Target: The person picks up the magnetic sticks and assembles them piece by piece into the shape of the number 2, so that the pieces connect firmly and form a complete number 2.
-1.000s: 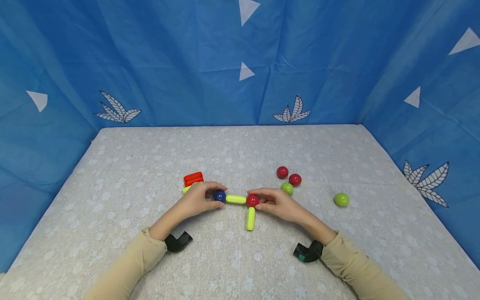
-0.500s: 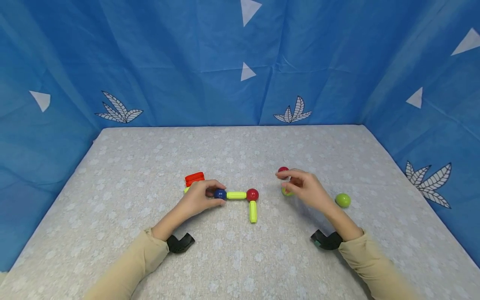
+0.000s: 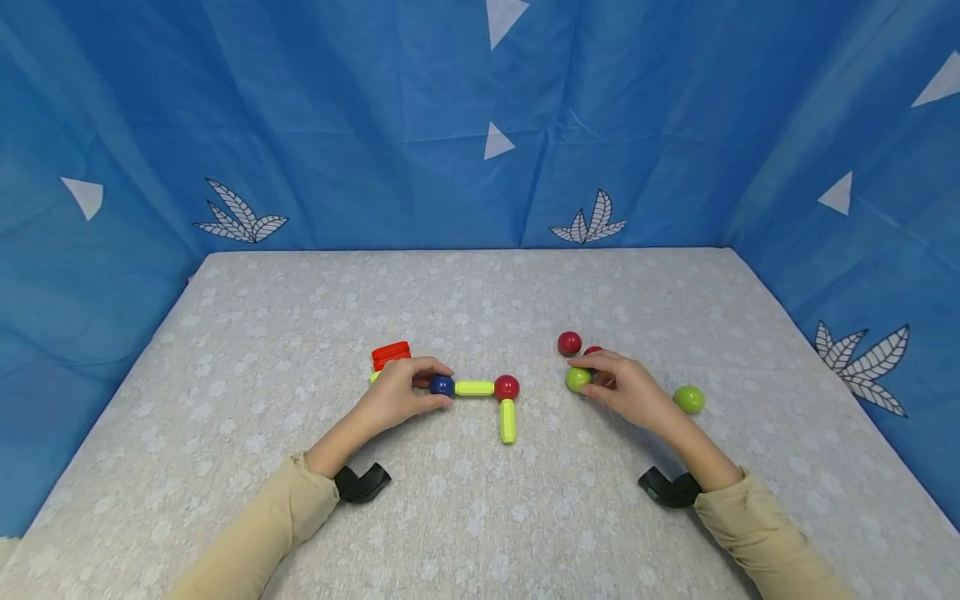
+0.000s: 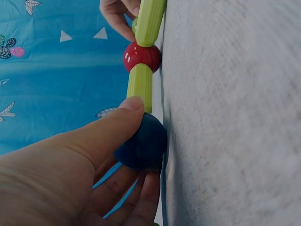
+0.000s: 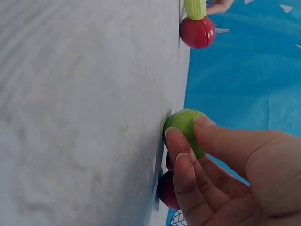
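Note:
My left hand (image 3: 396,398) grips a blue ball (image 3: 442,386) between thumb and fingers. From that ball a yellow-green ribbed rod (image 3: 474,388) runs to a red ball (image 3: 507,387). A second yellow-green rod (image 3: 508,422) points from the red ball toward me, so the joined pieces form a corner. Farther right, my right hand (image 3: 628,388) pinches a green ball (image 3: 577,380) low over the table. The right wrist view shows the thumb and fingertips on opposite sides of this green ball (image 5: 184,123).
Beyond my left hand lie red rods (image 3: 391,353), with a yellow-green piece (image 3: 374,377) mostly hidden by the hand. One loose red ball (image 3: 569,343) and a partly covered red ball (image 3: 593,350) sit behind my right hand. Another green ball (image 3: 689,399) rests to its right.
My right hand has let go of the red ball on the joined pieces and moved right to the green ball, which it now pinches. My left hand keeps its grip on the blue ball.

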`<state>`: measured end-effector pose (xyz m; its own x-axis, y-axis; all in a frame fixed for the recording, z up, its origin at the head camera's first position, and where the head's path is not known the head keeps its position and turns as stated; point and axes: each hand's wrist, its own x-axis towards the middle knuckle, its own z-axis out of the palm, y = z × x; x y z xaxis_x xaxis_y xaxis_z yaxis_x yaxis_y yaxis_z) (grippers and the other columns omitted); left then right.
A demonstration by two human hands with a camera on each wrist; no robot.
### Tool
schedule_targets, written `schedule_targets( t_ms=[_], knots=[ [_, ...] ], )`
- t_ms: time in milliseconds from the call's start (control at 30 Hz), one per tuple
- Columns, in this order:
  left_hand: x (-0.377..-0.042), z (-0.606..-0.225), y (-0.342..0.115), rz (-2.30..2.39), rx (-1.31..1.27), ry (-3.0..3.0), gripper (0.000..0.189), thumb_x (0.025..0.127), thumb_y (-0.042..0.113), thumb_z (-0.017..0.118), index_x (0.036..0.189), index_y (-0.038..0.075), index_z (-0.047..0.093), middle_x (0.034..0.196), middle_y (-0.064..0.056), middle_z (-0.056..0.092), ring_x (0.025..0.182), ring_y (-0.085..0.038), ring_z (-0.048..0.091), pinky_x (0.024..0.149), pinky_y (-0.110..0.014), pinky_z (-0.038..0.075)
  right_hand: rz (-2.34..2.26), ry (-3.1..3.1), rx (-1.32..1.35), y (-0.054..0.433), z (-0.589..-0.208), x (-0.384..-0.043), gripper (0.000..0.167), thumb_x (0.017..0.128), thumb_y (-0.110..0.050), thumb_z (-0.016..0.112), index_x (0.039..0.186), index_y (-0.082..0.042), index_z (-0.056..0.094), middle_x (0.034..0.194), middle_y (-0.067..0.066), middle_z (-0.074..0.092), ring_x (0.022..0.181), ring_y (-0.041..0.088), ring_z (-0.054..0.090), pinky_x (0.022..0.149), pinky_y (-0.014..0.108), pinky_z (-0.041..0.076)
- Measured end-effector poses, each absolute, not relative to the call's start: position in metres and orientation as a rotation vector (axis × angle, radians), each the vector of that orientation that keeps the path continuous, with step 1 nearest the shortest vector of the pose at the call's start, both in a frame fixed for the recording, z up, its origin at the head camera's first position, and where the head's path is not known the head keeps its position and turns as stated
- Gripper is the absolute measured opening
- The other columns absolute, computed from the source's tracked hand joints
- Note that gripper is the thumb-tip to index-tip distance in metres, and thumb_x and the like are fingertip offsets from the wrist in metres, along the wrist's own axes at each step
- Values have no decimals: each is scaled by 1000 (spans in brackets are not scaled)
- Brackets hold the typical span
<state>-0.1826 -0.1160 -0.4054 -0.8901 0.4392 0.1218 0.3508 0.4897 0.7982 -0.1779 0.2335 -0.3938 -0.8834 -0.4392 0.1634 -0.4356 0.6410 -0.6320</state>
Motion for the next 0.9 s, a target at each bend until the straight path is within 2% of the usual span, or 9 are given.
schedule_targets(
  t_ms=[367, 667, 900],
  knots=[
    [-184, -407, -116, 1403, 691, 2598, 35, 72, 10, 82, 103, 3, 68, 98, -5, 65, 88, -17, 63, 75, -24, 51, -1179, 2827, -718, 232, -395, -177, 37, 81, 1, 70, 117, 0, 63, 105, 10, 62, 77, 17, 61, 59, 28, 51],
    [-183, -405, -115, 1413, 674, 2591, 34, 72, 9, 82, 103, 2, 68, 99, -5, 65, 88, -17, 62, 76, -25, 51, -1342, 2764, -672, 223, -390, -171, 35, 83, -3, 70, 117, -3, 64, 97, 2, 63, 81, 17, 59, 62, 28, 51],
    [-183, -404, -115, 1404, 671, 2599, 34, 72, 9, 82, 103, 2, 68, 98, -5, 65, 88, -17, 62, 76, -25, 51, -1474, 2629, -672, 204, -388, -156, 34, 80, -1, 72, 113, -2, 64, 100, 7, 64, 77, 17, 61, 62, 28, 52]
  ],
)
